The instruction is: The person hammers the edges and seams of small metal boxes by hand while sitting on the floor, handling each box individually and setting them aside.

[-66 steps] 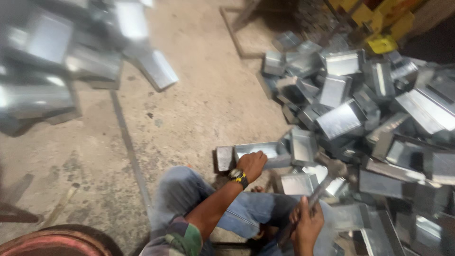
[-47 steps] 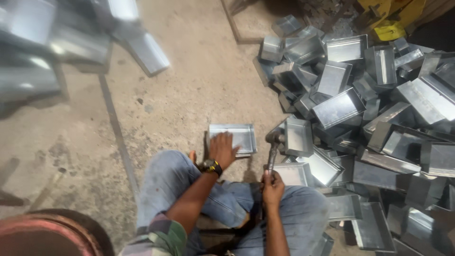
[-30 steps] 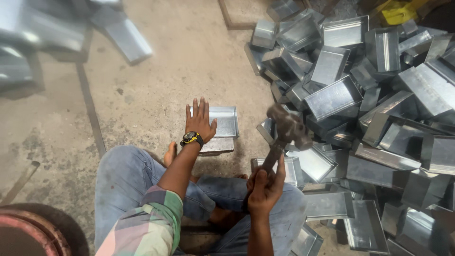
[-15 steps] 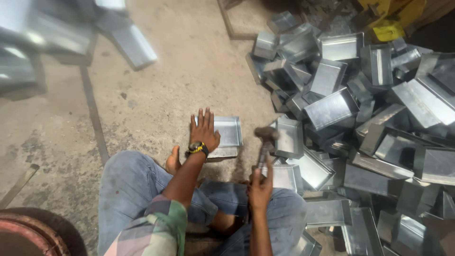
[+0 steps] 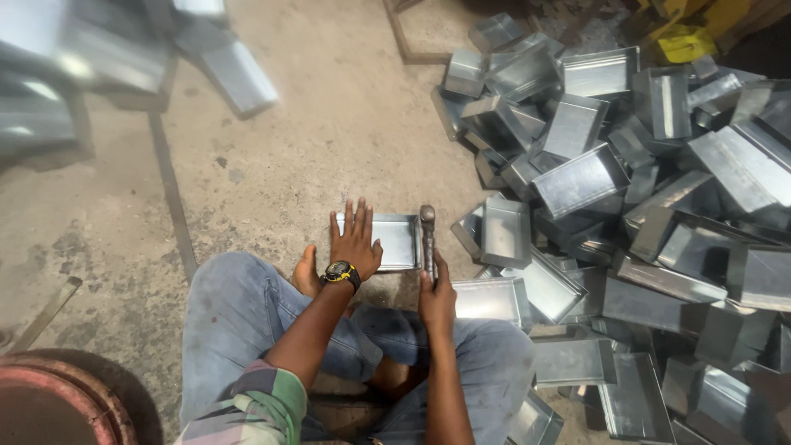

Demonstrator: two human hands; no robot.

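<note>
Metal tray (image 5: 395, 239) under flat left hand (image 5: 354, 243) (fingers spread).

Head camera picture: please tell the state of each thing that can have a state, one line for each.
Metal tray: flat on the floor, open side up, pinned.
Left hand: spread flat, pressing on the tray.
Right hand: closed around the hammer handle.
Hammer: head down at the tray's right edge.
Pile of trays: heaped, unsorted.
</note>
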